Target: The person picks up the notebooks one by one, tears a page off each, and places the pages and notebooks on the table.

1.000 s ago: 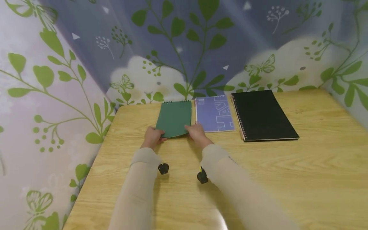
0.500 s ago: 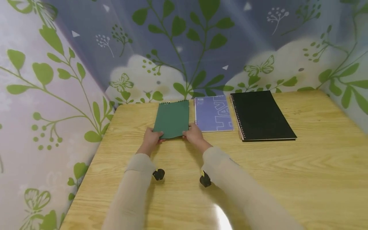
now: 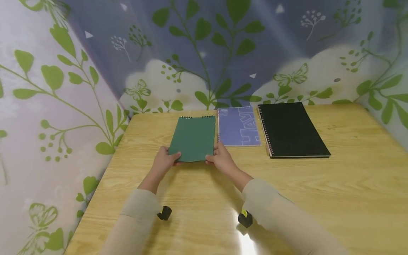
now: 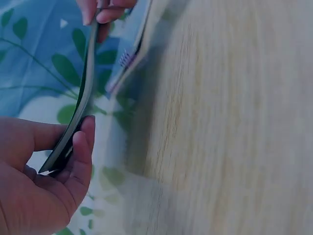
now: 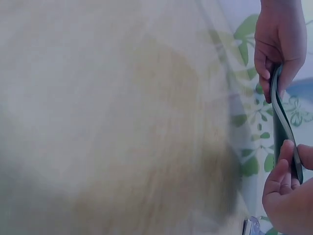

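Note:
A green spiral notebook [image 3: 193, 138], its coil along the far edge, is held by both hands at its near corners. The left hand [image 3: 164, 161] pinches the near left corner, thumb on the cover and fingers underneath. At the near right corner the right hand [image 3: 221, 159] grips the same way. Seen edge-on in the left wrist view, the notebook [image 4: 85, 93] bends slightly between the two hands and stands off the wooden surface. The right wrist view also shows its curved edge [image 5: 281, 115], with a hand at each end.
Right of the green notebook lies a blue-purple spiral notebook [image 3: 237, 125] with large white lettering. Beyond it is a larger black spiral notebook [image 3: 293, 129]. All are on a wooden table [image 3: 287, 198], against a leaf-patterned backdrop [image 3: 223, 53] at the back and left.
Both hands have drawn the green notebook toward the person and raised it. The blue-purple and black notebooks stay in place.

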`<state>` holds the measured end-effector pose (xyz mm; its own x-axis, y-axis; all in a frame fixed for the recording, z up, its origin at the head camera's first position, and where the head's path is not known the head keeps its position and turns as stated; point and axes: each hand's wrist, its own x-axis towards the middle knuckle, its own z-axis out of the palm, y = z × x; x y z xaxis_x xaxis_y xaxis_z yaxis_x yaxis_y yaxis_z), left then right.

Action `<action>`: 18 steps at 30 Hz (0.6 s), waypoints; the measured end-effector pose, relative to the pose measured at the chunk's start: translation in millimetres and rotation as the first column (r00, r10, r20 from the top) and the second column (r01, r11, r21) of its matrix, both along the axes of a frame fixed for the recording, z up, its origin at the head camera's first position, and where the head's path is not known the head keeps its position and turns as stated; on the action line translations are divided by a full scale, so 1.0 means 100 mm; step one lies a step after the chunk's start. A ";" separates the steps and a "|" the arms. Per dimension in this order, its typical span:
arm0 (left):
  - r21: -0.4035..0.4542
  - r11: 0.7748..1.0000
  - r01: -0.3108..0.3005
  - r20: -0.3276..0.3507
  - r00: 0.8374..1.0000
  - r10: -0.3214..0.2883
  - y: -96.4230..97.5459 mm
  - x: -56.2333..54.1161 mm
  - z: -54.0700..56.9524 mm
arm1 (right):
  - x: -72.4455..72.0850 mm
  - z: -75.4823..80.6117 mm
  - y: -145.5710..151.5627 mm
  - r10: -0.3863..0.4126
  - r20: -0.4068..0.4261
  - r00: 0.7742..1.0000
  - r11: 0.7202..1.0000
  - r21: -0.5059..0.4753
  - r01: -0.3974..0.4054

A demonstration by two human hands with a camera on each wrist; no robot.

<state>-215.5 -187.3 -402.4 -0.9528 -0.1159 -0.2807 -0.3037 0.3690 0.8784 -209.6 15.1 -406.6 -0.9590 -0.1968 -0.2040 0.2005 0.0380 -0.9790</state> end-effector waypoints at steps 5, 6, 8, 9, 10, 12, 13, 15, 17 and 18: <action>-0.075 0.996 0.050 -0.009 0.999 -0.051 -0.06 0.31 0.04 | 0.24 0.00 0.03 0.050 -0.030 0.998 0.996 0.074 -0.047; -0.080 0.995 0.057 -0.010 0.998 -0.058 -0.07 0.37 0.03 | 0.29 -0.01 0.03 0.058 -0.038 0.998 0.993 0.101 -0.054; -0.092 0.993 0.070 0.005 0.998 -0.070 -0.07 0.47 0.02 | 0.38 -0.02 0.03 0.080 -0.049 0.996 0.986 0.148 -0.072; -0.092 0.993 0.072 0.012 0.997 -0.071 -0.07 0.52 0.01 | 0.42 -0.03 0.03 0.089 -0.053 0.995 0.982 0.171 -0.079; -0.098 0.992 0.074 0.021 0.997 -0.073 -0.07 0.56 0.00 | 0.46 -0.04 0.03 0.101 -0.056 0.993 0.977 0.196 -0.088; -0.094 0.992 0.081 0.031 0.996 -0.079 -0.08 0.62 -0.02 | 0.52 -0.07 0.03 0.115 -0.064 0.991 0.967 0.237 -0.097; -0.093 0.992 0.082 0.036 0.996 -0.079 -0.08 0.65 -0.03 | 0.55 -0.08 0.02 0.124 -0.066 0.990 0.962 0.253 -0.104; -0.096 0.993 0.075 0.039 0.997 -0.071 -0.10 0.70 -0.06 | 0.59 -0.10 0.02 0.149 -0.067 0.986 0.954 0.271 -0.126; -0.118 0.989 0.088 0.038 0.996 -0.084 -0.07 0.71 -0.08 | 0.62 -0.12 0.07 0.169 -0.065 0.983 0.946 0.291 -0.143; -0.132 0.987 0.094 0.039 0.995 -0.090 -0.06 0.71 -0.10 | 0.64 -0.13 0.09 0.184 -0.069 0.981 0.941 0.302 -0.155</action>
